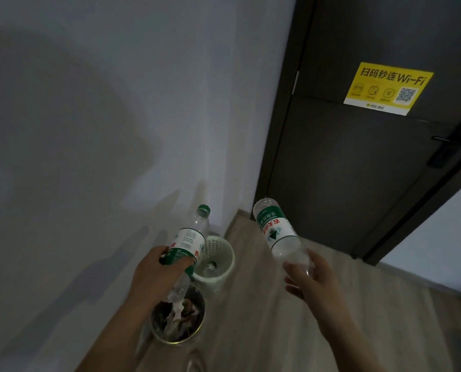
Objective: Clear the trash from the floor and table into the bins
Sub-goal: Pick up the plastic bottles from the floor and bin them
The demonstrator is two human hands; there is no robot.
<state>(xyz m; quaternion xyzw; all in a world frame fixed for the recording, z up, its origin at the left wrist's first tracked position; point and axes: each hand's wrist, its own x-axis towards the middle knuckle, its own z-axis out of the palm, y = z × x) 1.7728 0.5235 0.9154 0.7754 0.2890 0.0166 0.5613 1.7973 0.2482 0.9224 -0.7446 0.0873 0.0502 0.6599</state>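
Note:
My left hand (pixel 156 272) grips a clear plastic water bottle (pixel 190 238) with a green cap around its labelled middle, cap pointing up and away. It hangs above two bins by the wall. My right hand (pixel 307 277) holds a second clear bottle (pixel 276 229) by its neck end, base pointing up, right of the bins. A pale green perforated bin (pixel 225 253) stands on the floor with something small at its bottom. Nearer me a round metal-rimmed bin (pixel 170 340) holds crumpled paper and wrappers.
A white wall (pixel 103 130) runs along the left down to the bins. A dark door (pixel 358 170) with a yellow Wi-Fi sticker (pixel 389 88) stands at the right. Light wooden floor (pixel 264 318) stretches between them.

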